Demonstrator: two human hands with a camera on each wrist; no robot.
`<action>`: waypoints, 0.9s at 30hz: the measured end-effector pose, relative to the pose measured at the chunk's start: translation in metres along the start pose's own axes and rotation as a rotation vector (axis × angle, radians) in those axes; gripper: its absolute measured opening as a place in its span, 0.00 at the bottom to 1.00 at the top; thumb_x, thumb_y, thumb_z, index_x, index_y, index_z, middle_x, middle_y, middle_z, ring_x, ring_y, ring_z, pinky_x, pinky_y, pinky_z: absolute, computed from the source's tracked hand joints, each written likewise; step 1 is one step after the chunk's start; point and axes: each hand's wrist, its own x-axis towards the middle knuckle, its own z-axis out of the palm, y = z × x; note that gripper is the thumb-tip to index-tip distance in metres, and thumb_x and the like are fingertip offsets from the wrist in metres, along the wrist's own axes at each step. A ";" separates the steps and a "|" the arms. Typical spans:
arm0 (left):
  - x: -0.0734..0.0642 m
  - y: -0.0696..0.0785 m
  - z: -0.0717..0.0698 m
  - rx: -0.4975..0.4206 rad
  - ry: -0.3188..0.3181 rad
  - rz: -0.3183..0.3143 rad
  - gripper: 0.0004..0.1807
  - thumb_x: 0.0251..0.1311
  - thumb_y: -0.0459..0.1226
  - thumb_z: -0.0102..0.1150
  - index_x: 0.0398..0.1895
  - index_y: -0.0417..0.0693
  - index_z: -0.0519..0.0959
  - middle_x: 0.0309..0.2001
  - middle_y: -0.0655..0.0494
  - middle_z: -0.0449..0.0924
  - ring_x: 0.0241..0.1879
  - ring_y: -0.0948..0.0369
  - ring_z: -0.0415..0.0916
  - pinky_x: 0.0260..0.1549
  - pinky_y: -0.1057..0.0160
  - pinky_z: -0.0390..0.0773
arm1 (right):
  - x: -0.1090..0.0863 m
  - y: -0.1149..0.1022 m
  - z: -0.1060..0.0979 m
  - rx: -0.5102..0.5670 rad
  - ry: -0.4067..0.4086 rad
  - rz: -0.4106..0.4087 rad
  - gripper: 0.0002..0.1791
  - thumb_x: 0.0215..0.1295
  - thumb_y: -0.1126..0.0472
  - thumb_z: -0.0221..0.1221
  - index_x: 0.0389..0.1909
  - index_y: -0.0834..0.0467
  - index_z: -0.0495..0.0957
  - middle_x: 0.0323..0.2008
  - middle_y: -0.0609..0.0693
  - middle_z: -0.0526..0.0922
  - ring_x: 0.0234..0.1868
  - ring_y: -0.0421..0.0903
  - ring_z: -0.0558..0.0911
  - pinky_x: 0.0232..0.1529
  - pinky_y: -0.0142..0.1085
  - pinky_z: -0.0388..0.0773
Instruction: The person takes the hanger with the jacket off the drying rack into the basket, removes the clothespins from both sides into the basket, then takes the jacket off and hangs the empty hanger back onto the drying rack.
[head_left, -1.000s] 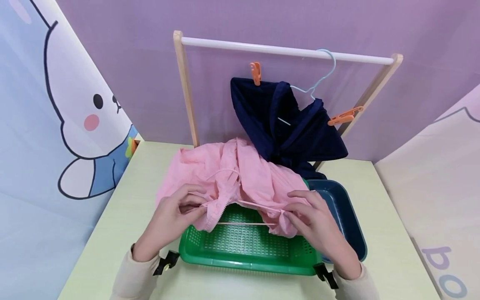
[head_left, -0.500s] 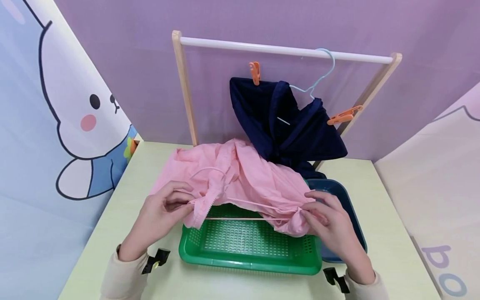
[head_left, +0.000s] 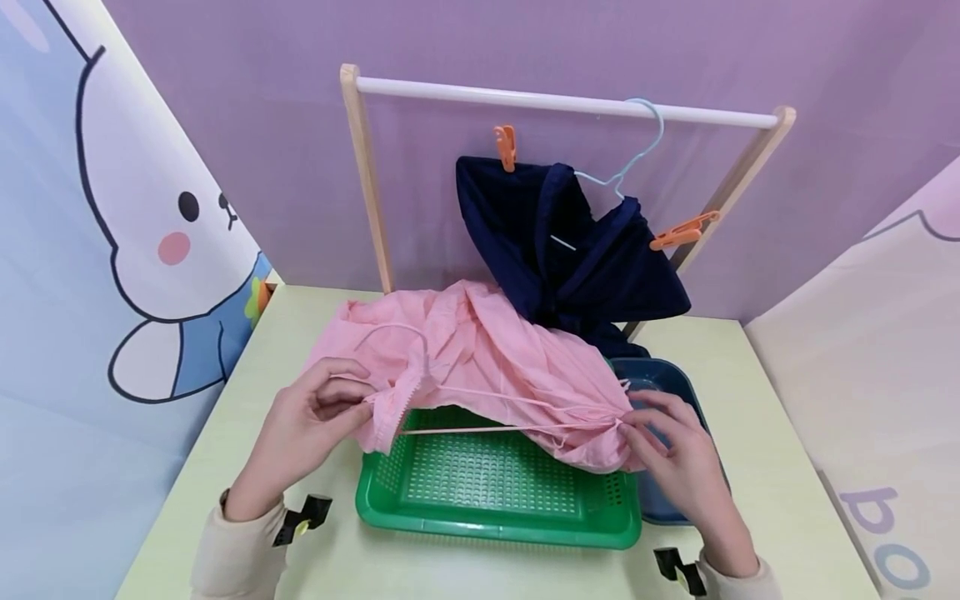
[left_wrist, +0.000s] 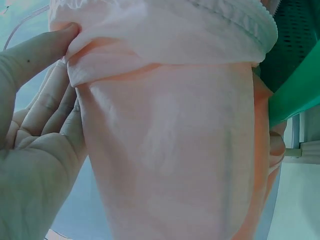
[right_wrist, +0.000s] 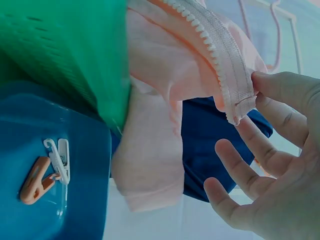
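A navy cloth garment (head_left: 506,221) already hung from the white-barred wooden rack (head_left: 480,94). Left hand (head_left: 300,425) and right hand (head_left: 684,454) pinched a pink zippered cloth garment (head_left: 487,354), apparently yet to be hung.

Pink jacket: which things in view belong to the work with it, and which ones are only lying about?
Belonging, I judge:
pink jacket, held by left hand and right hand
pink hanger, partly covered by it
rack, perhaps
blue tray with loose pegs, perhaps

Apparently just there:
navy garment, hanging
orange pegs on it
green basket, partly under the jacket
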 end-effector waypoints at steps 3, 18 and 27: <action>0.000 0.000 0.000 0.004 0.015 0.011 0.19 0.57 0.18 0.64 0.51 0.36 0.75 0.38 0.51 0.86 0.40 0.60 0.85 0.42 0.64 0.84 | -0.003 -0.001 0.002 -0.006 0.012 -0.001 0.16 0.46 0.80 0.71 0.32 0.58 0.86 0.51 0.56 0.81 0.54 0.54 0.73 0.56 0.23 0.62; 0.008 0.002 0.011 -0.020 -0.018 0.021 0.19 0.57 0.19 0.66 0.50 0.34 0.75 0.38 0.53 0.87 0.40 0.60 0.85 0.41 0.64 0.84 | 0.001 -0.032 0.019 0.059 0.054 -0.212 0.19 0.73 0.46 0.58 0.35 0.56 0.87 0.52 0.59 0.80 0.54 0.57 0.74 0.62 0.32 0.63; 0.014 0.002 0.026 -0.056 -0.077 0.051 0.17 0.58 0.21 0.66 0.50 0.36 0.75 0.39 0.54 0.87 0.40 0.58 0.85 0.42 0.63 0.84 | 0.019 -0.036 0.019 0.073 0.106 -0.289 0.17 0.73 0.48 0.59 0.35 0.57 0.86 0.50 0.61 0.81 0.53 0.59 0.74 0.62 0.34 0.64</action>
